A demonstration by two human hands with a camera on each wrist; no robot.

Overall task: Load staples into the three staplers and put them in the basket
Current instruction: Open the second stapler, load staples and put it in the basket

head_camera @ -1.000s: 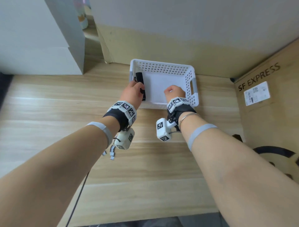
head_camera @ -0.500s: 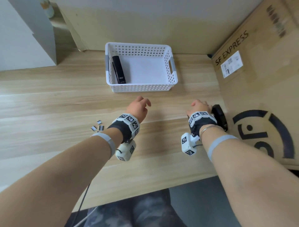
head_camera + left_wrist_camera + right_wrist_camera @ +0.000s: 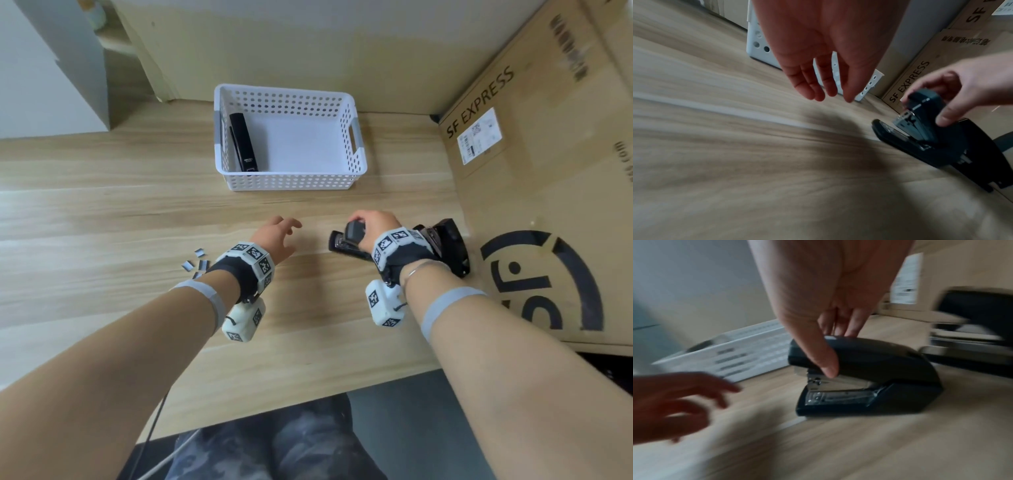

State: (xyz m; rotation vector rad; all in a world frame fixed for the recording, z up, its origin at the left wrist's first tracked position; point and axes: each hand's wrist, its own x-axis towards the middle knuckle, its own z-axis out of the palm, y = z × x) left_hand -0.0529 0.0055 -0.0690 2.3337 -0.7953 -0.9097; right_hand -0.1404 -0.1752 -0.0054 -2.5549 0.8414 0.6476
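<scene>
The right hand [image 3: 371, 228] grips a black stapler [image 3: 863, 374] standing on the table [image 3: 102, 219], thumb and fingers around its top. The left hand [image 3: 275, 236] hovers beside it, fingers relaxed and holding nothing. Another slim stapler [image 3: 243, 142] lies in the white basket [image 3: 291, 181].

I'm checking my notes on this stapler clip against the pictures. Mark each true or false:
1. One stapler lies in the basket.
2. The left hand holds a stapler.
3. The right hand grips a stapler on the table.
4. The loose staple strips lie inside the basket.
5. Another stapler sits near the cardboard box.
1. True: a slim black stapler lies along the left wall of the white basket.
2. False: the left hand is empty, fingers relaxed.
3. True: the right hand grips the small stapler.
4. False: the staple strips lie on the table.
5. True: a larger stapler sits by the cardboard box.
</scene>
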